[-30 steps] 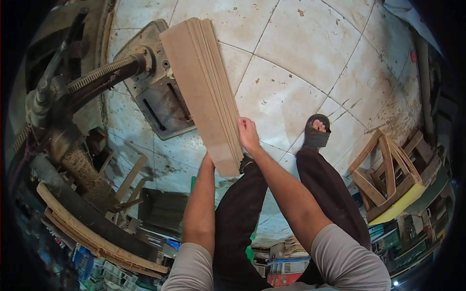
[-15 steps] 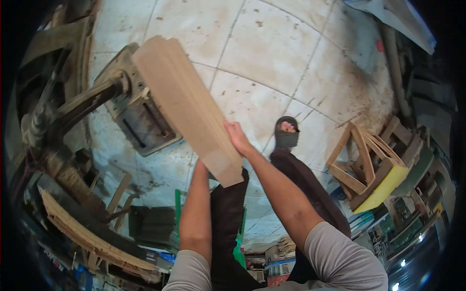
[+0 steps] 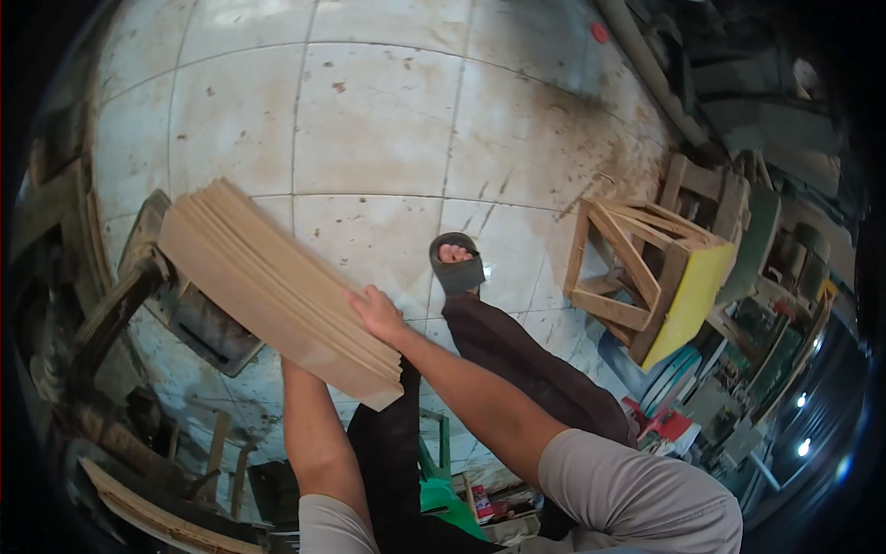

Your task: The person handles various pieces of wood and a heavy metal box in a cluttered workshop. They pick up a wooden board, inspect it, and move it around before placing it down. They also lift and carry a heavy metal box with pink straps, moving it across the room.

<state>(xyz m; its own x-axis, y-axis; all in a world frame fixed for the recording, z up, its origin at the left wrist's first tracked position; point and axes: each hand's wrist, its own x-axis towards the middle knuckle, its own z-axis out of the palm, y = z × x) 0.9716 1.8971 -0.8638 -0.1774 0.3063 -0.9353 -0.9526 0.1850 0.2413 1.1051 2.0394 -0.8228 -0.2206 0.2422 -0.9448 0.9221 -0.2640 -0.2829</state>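
Observation:
A stack of thin, slightly curved wooden boards (image 3: 268, 286) hangs slantwise in front of me, its far end up to the left and its near end close to my left leg. My right hand (image 3: 377, 314) is closed against the right side of the stack, fingers bent over the board edges. From below, my left forearm (image 3: 318, 425) reaches under the stack; the boards hide that hand, which helps bear them. Behind the stack's far end stands a machine with a slotted metal base (image 3: 217, 328) and a round column.
A wooden frame (image 3: 614, 305) with a yellow panel (image 3: 688, 305) stands at the right, with stacked tools and boards behind. Green plastic (image 3: 448, 503) shows beside my leg. A curved board (image 3: 157, 517) lies at lower left. Dirt marks the tiled floor (image 3: 369, 120).
My view has turned to the right, so machine and stack sit further left and lower. The stack has tilted, and its several layered edges now show more. Both hands stay with it.

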